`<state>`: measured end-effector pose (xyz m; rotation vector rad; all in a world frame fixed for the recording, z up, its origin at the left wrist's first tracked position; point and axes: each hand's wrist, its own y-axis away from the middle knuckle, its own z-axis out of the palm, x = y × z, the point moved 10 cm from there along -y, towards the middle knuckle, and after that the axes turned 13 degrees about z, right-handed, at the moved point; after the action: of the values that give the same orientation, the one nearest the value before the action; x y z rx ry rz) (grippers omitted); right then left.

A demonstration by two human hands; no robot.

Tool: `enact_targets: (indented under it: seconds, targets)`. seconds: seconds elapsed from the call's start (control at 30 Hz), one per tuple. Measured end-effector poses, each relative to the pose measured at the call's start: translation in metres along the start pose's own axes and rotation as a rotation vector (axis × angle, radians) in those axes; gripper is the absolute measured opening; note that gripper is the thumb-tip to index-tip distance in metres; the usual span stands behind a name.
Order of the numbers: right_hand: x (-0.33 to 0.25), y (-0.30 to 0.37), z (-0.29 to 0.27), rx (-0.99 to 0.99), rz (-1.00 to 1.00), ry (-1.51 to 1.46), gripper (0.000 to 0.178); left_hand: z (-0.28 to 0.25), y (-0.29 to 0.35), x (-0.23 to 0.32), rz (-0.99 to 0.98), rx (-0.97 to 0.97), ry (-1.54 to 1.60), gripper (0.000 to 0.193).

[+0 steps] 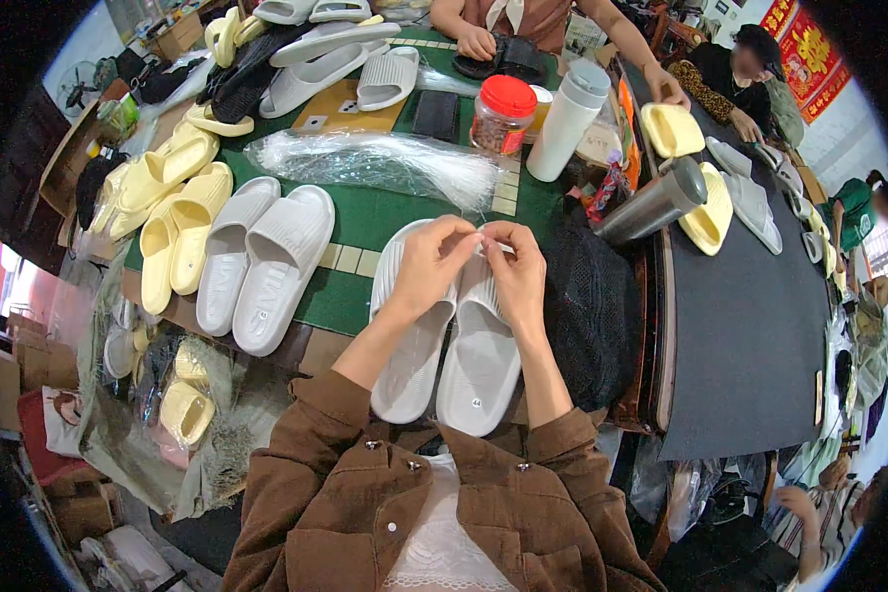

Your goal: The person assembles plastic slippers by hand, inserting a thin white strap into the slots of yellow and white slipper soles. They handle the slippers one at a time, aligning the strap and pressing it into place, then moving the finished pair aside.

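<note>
Side by side at the table's near edge lies a pair of grey slide sandals, the left slide (405,373) and the right slide (480,370), toes pointing away from me. Over their straps my left hand (430,264) and my right hand (519,271) meet, thumbs and forefingers pinched together. Something small and pale shows between the fingertips, too small to name. Just beyond my hands is a bundle of thin clear plastic strands (385,163). Another grey pair (266,266) sits to the left.
Yellow slides (192,232) crowd the left side. Behind stand a red-lidded jar (503,113), a white bottle (567,118) and a leaning steel tumbler (656,202). Across the table a person's hand (477,43) rests by black sandals (508,61). A dark table (750,345) adjoins at right.
</note>
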<state>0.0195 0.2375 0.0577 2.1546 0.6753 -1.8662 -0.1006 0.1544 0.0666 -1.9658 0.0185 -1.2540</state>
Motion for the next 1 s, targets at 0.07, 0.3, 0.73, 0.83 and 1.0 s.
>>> enact_targets:
  seconds: [0.07,0.3,0.73,0.83,1.0]
  targets:
    - [0.000,0.000,0.000,0.002,-0.011,0.006,0.011,0.002,0.000,0.001,0.044,-0.013,-0.036,0.008]
    - [0.006,0.000,0.000,-0.011,0.016,-0.002,0.012,0.003,0.000,-0.001,-0.041,0.016,0.058,0.006]
    - [-0.004,0.002,0.006,-0.045,-0.004,0.043,0.012,-0.016,0.004,-0.008,-0.071,0.188,0.148,0.009]
    - [-0.002,0.002,0.004,-0.050,0.007,0.043,0.010,-0.011,0.004,-0.014,-0.115,0.165,0.244,0.008]
    - [-0.002,0.002,0.006,-0.058,-0.011,0.026,0.010,0.007,0.006,-0.018,-0.090,0.020,0.231,0.010]
